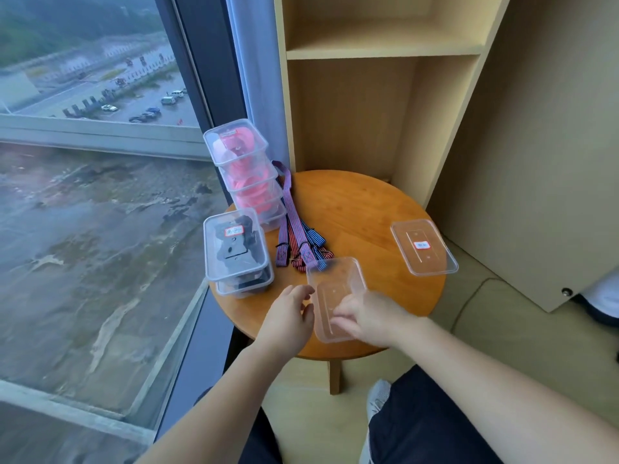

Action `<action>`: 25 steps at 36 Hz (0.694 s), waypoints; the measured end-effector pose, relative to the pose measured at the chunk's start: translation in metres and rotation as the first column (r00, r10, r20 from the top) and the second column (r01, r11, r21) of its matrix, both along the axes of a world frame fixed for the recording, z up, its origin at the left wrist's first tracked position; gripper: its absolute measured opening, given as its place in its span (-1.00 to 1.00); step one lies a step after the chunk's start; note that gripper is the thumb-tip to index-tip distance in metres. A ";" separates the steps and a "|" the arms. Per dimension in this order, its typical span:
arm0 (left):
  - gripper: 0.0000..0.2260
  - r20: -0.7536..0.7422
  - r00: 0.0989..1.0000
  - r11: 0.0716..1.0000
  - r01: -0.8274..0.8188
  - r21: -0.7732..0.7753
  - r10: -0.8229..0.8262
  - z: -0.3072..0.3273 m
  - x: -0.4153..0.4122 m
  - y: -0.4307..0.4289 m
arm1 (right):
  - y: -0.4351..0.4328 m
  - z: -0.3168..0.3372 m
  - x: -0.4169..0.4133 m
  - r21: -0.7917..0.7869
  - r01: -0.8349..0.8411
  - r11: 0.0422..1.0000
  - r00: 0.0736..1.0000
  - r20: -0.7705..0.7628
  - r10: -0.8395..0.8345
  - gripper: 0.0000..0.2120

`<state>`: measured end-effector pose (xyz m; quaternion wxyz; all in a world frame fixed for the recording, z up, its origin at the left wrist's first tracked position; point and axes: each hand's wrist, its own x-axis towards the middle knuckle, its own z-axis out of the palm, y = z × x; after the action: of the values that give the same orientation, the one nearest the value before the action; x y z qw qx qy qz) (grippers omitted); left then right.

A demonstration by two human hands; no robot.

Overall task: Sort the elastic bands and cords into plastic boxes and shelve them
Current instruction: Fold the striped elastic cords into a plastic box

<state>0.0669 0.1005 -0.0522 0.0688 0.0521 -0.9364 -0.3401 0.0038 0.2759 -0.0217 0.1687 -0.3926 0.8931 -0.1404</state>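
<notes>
A: Head view. Hands?
B: Right hand [365, 318] grips the near end of the empty clear box [336, 289], fingers curled over its rim. Left hand [289, 313] is just beside the box's left edge, fingers loosely bent, holding nothing. Contact with the box: cannot tell.
A: Box position?
B: Over the near side of the round table [368, 209], lid off. Its far end overlaps the tips of the bands [296, 236]. Resting or lifted: cannot tell.
A: Bands?
B: Striped blue and red, loose on the table, running from the box back toward the pink stack [244, 172].
A: Stacks?
B: Pink stack: lidded clear boxes with pink contents, at the table's far left edge. Black stack [234, 252]: two lidded boxes with dark contents and a red label on top, near left, just beside the pink one.
A: Lid?
B: Lid [423, 247], red label, flat at the right edge, well apart from the box.
A: Surroundings?
B: Shelf [382, 48] stands behind the table, window [83, 162] to the left.
</notes>
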 end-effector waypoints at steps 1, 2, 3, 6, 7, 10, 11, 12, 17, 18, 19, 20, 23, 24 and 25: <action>-0.73 -0.007 1.000 1.000 0.000 -0.003 0.000 0.002 -0.003 -0.001 | -0.002 0.005 -0.008 -0.012 0.038 0.999 0.999 -0.022 -0.038 -0.70; -0.74 -0.015 1.000 1.000 0.000 -0.008 0.000 0.005 -0.005 -0.003 | -0.005 0.009 -0.018 -0.033 0.083 0.996 0.996 -0.028 -0.084 -0.71; -0.74 -0.029 1.000 1.000 -0.002 -0.013 0.002 0.007 -0.008 -0.005 | -0.008 0.013 -0.027 -0.059 0.128 0.990 0.991 -0.026 -0.129 -0.72; -0.75 -0.067 0.998 1.000 -0.011 -0.012 0.010 0.012 -0.015 -0.011 | -0.023 0.019 -0.058 -0.119 0.239 0.964 0.969 -0.033 -0.245 -0.77; -0.74 -0.070 0.997 1.000 -0.018 -0.010 0.017 0.013 -0.017 -0.013 | -0.029 0.020 -0.067 -0.123 0.264 0.957 0.962 -0.038 -0.270 -0.78; -0.73 -0.066 0.997 0.999 -0.037 0.001 0.037 0.013 -0.021 -0.016 | -0.052 0.016 -0.094 -0.077 0.304 0.949 0.951 -0.032 -0.308 -0.78; -0.72 -0.070 0.997 0.999 -0.040 0.007 0.040 0.013 -0.023 -0.016 | -0.060 0.014 -0.102 -0.047 0.307 0.950 0.951 -0.027 -0.309 -0.77; -0.72 -0.076 0.996 0.999 -0.041 0.015 0.042 0.014 -0.024 -0.015 | -0.067 0.011 -0.108 -0.019 0.307 0.952 0.951 -0.023 -0.307 -0.77; -0.73 -0.091 0.996 0.999 -0.021 0.029 0.024 0.016 -0.027 -0.011 | -0.098 -0.007 -0.127 0.048 0.322 0.946 0.947 -0.005 -0.322 -0.65; -0.72 -0.094 0.995 0.999 -0.022 0.040 0.025 0.015 -0.027 -0.012 | -0.102 -0.011 -0.130 0.065 0.333 0.941 0.943 -0.002 -0.333 -0.65; -0.71 -0.092 0.995 0.998 -0.028 0.049 0.033 0.014 -0.028 -0.012 | -0.107 -0.014 -0.132 0.085 0.341 0.936 0.939 -0.001 -0.343 -0.63; -0.71 -0.087 0.995 0.998 -0.040 0.053 0.044 0.014 -0.028 -0.013 | -0.112 -0.017 -0.134 0.104 0.349 0.931 0.936 -0.002 -0.351 -0.60; -0.71 -0.071 0.996 0.997 -0.057 0.057 0.061 0.013 -0.030 -0.016 | -0.124 -0.023 -0.138 0.136 0.376 0.917 0.926 -0.007 -0.378 -0.55; -0.72 -0.066 0.996 0.997 -0.055 0.060 0.059 0.012 -0.031 -0.016 | -0.126 -0.024 -0.138 0.144 0.378 0.915 0.925 -0.014 -0.380 -0.54; -0.72 -0.062 0.997 0.997 -0.051 0.062 0.055 0.012 -0.031 -0.017 | -0.129 -0.026 -0.138 0.153 0.379 0.912 0.924 -0.022 -0.381 -0.54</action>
<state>0.0359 0.0836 -0.0400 0.1060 0.0681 -0.9213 -0.3678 -0.1344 0.1473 -0.0472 0.1720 -0.1966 0.9598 -0.1025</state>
